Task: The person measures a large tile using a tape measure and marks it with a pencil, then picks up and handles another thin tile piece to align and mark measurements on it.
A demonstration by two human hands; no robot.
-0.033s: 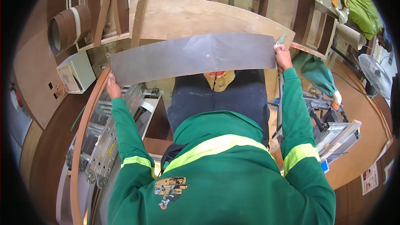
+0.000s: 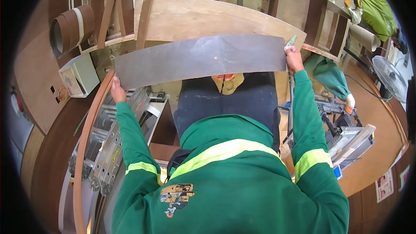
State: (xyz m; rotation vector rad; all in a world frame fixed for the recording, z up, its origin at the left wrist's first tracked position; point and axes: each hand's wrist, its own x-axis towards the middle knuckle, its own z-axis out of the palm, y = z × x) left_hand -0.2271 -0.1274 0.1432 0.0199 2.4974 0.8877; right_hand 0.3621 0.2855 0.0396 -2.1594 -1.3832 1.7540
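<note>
A long, thin grey sheet (image 2: 201, 58), like laminate, stretches across in front of my thighs with a slight bend. My left hand (image 2: 117, 89) is closed on its left end, beside a long reddish-brown strip (image 2: 82, 138). At the opposite end, my right hand (image 2: 294, 59) grips the sheet's edge, thumb on top. A small pale green pointed piece (image 2: 291, 41) sticks up just above the right hand; whether the fingers hold it too, I cannot tell. Beyond the sheet lies a bare plywood panel (image 2: 208, 17), partly covered by it.
An aluminium ladder (image 2: 108, 156) is folded at my left, near a white box (image 2: 79, 76) and a tied brown roll (image 2: 71, 28). A fan (image 2: 388, 76) stands at the right, past a green cloth bag (image 2: 331, 78). Another person (image 2: 378, 13) is at the far right.
</note>
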